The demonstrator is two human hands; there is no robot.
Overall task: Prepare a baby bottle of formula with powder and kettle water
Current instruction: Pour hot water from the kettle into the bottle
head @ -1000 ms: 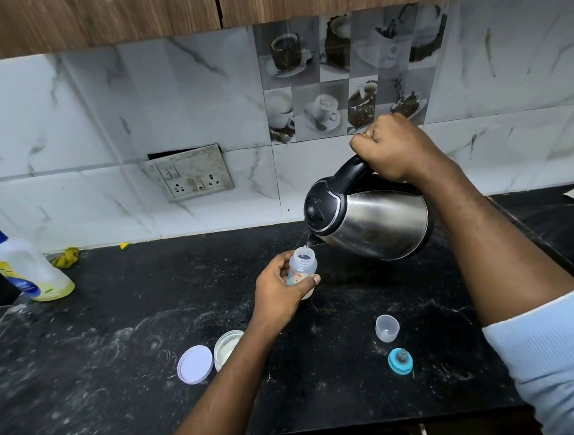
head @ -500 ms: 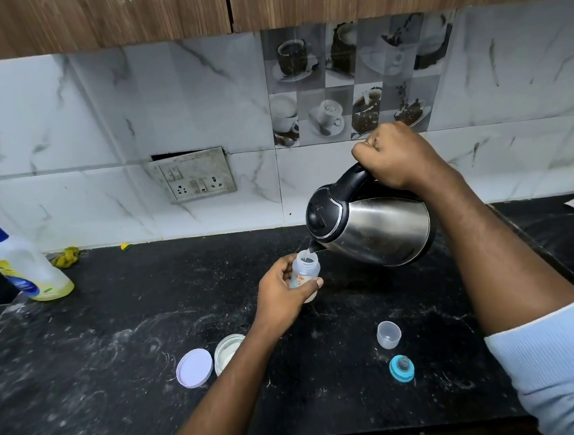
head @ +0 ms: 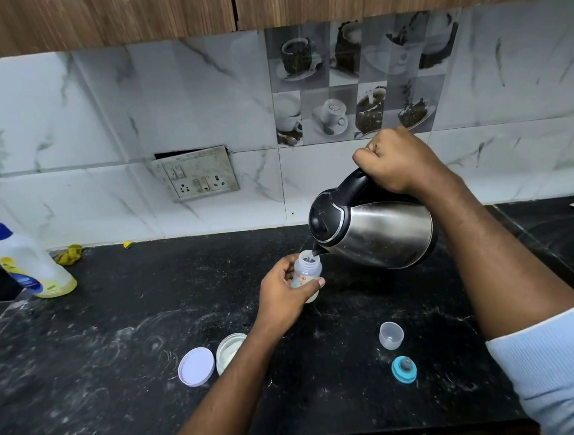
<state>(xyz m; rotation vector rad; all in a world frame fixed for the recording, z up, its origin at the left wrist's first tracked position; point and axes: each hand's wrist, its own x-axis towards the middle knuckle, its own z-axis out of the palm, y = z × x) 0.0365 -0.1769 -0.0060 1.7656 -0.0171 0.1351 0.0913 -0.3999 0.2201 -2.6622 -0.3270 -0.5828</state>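
The small clear plastic baby bottle (head: 306,273) sat mid-table, seemingly resting on the black speckled stone table (head: 116,333). The left hand (head: 285,296) held its body, grip curled round it, thumb across the front, fingers behind. The right hand (head: 398,160) had its grip fisted on the black handle of the stainless steel electric kettle (head: 383,233), which was tipped with its spout just over the bottle mouth; a thin stream seemed to run in. The bottle was judged light, rigid and narrow-mouthed, easy to tip or skid, so a hold round the body suited it. The kettle was judged heavy and possibly hot on the steel: handle only. A teal teat ring (head: 404,369) and a clear plastic cap (head: 391,335) lay to the right. An open white powder tub (head: 229,352) and a lilac round lid (head: 196,366) sat by the left forearm.
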